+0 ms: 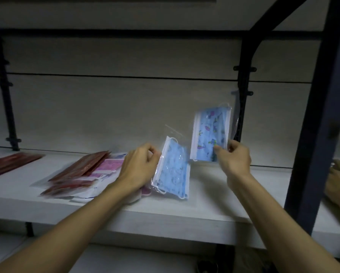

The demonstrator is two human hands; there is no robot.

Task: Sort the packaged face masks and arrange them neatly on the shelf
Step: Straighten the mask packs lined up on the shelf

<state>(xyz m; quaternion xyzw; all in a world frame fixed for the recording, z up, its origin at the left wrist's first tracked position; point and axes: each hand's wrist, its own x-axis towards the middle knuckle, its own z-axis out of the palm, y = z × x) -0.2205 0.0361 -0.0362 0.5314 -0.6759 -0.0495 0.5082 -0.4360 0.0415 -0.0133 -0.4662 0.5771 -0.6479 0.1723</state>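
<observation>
My left hand (140, 166) pinches the left edge of a clear packet with a plain blue face mask (172, 170), held tilted with its lower end near the white shelf (165, 211). My right hand (235, 159) grips the lower right corner of a second packet, a blue mask with a cartoon print (209, 133), held upright above the shelf. The two packets almost touch at their near corners. To the left on the shelf lie pink packaged masks (110, 166) under red-brown packets (80, 170).
Another stack of red-brown packets (11, 163) lies at the far left of the shelf. A dark blue upright post (319, 125) stands on the right, with black brackets (244, 79) on the back wall. Another person's hand (338, 186) is beyond the post.
</observation>
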